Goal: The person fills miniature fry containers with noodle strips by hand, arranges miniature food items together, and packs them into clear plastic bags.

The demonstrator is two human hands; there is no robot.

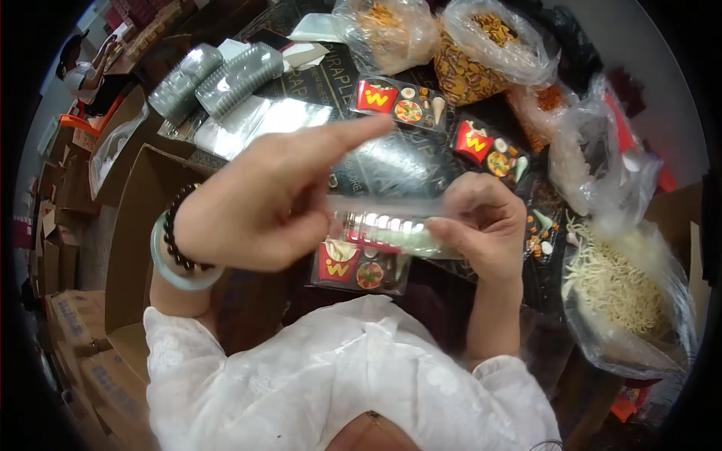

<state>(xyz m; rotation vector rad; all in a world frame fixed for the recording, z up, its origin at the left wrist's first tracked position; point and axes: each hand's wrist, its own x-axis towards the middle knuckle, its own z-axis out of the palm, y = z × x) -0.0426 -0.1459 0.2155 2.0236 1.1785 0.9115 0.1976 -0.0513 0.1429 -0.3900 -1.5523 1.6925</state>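
Pack (385, 230) is being pinched by right hand (489, 222) | left hand (256, 199) is being held near pack's other end, one finger extended; grip unclear

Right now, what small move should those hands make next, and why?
Probably lowering the shiny, clear-plastic packet with red and pale-green patches onto the black, pale-lettered sheet: the right hand pinches it, raised, while a flat, clear pack with a red W-marked piece lies on that sheet.
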